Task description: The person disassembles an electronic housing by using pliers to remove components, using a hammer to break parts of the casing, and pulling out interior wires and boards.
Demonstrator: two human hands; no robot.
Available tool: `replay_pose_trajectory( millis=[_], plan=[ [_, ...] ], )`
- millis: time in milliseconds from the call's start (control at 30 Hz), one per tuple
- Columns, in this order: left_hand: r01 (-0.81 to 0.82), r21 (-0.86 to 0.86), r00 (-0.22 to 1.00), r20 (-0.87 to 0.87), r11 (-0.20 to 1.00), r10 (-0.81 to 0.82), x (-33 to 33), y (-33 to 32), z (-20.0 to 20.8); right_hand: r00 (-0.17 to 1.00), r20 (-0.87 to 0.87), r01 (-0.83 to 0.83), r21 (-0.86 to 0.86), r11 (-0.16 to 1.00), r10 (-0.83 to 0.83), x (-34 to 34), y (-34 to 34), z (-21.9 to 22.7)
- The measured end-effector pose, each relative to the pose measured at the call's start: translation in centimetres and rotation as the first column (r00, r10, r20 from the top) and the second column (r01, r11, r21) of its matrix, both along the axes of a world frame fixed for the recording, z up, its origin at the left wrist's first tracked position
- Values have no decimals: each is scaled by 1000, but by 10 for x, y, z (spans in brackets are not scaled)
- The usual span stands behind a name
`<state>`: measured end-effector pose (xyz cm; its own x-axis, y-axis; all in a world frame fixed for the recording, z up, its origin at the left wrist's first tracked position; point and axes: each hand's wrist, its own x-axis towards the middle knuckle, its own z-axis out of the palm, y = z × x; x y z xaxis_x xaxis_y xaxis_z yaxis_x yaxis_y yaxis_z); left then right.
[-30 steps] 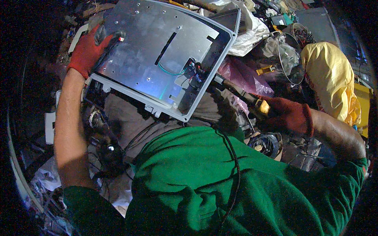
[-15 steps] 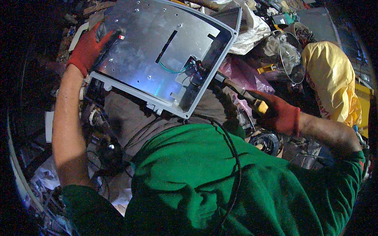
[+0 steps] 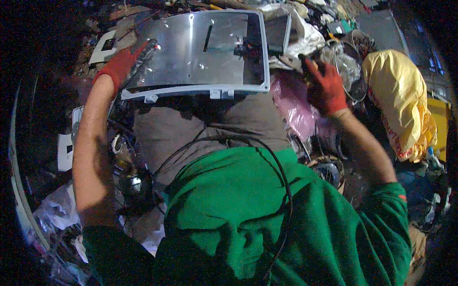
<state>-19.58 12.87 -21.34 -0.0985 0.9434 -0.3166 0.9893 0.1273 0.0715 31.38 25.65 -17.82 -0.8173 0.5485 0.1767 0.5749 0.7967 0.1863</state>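
Note:
A grey electrical enclosure (image 3: 200, 89) lies tilted at the top, its open face toward me. Inside it is a shiny metal mounting plate (image 3: 176, 52) with a slot and small holes. A cluster of wires (image 3: 243, 46) sits near its right side. My left hand (image 3: 125, 66), in a red glove with a dark palm, grips the enclosure's left edge, fingers over the rim. To the right of the enclosure, my right hand (image 3: 325, 86), in a matching glove, is closed round a hand tool (image 3: 286, 60). The tool points toward the enclosure's right wall; its exact kind is unclear.
A yellow sack (image 3: 400, 102) stands at the right, beside a wire-rimmed container (image 3: 353, 69) of clear plastic. Pink plastic wrap (image 3: 298, 105) and a white sack (image 3: 305, 38) lie near the right hand. Mixed scrap surrounds me. A black cable (image 3: 281, 176) crosses my green shirt.
The enclosure has turned so its near edge lies more level, and it sits lower on the right. My right hand has moved up and inward with the tool. My left hand keeps its grip.

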Motion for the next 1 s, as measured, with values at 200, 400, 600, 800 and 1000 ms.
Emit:
replay_pose_trajectory(
  millis=[200,400,600,800,1000],
  plan=[
    [-170,228,985,73,959,158,-6,-16,-10,991,25,131,-2,991,-131,0,-48,-2],
    [-208,345,978,102,915,184,12,-26,1,987,-27,135,-390,911,-158,11,-56,7],
    [-372,355,922,251,858,296,36,-18,17,973,-209,-158,-914,373,-100,28,-31,29],
    [-360,328,923,263,873,282,40,-11,17,972,198,157,-948,-278,-125,22,28,65],
    [-315,407,949,163,857,271,47,-19,27,977,213,152,-702,-696,-1,17,76,63]
  ],
)
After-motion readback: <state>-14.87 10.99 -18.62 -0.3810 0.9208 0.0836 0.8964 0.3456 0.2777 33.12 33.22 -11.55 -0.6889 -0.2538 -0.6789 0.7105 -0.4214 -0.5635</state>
